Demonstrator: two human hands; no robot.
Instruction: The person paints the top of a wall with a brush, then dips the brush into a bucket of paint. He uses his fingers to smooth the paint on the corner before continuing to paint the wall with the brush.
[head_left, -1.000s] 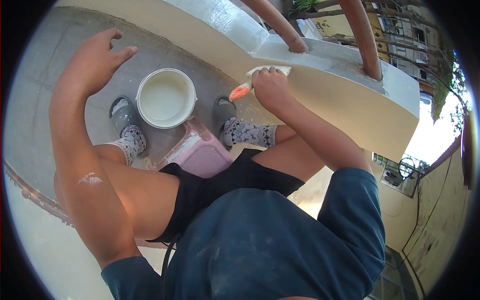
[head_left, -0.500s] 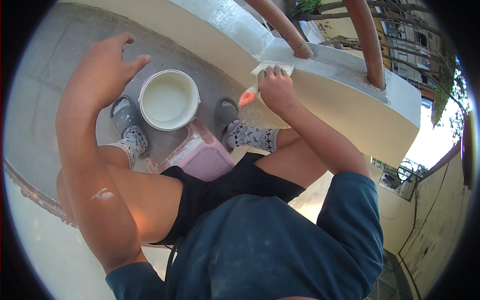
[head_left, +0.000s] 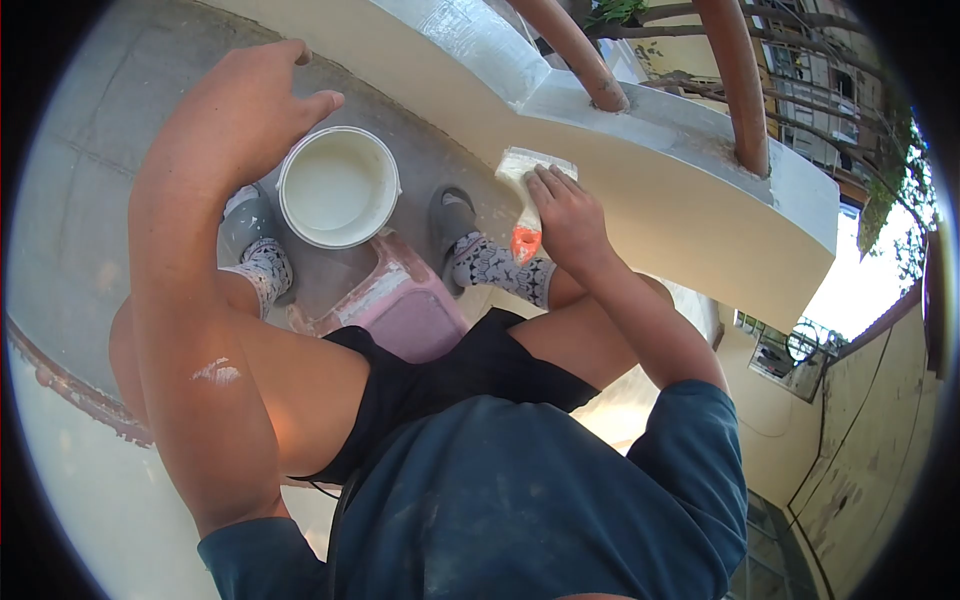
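My right hand grips a paintbrush with an orange-tipped handle. Its wide, pale bristles point up and away from me, a little apart from the cream side of the low wall. Nothing is in my left hand, which hovers with thumb and fingers apart at the upper left of the bucket. That white bucket stands on the floor between my feet, with whitish paint inside.
Directly behind the bucket is a pink plastic stool smeared with white. My grey slippers flank the bucket. Brown railing posts rise from the wall's grey-white top. Branches and buildings lie beyond.
My right hand has drawn the brush down and away from the wall's top edge, turning its handle toward me. My left hand has shifted right, closer to the bucket.
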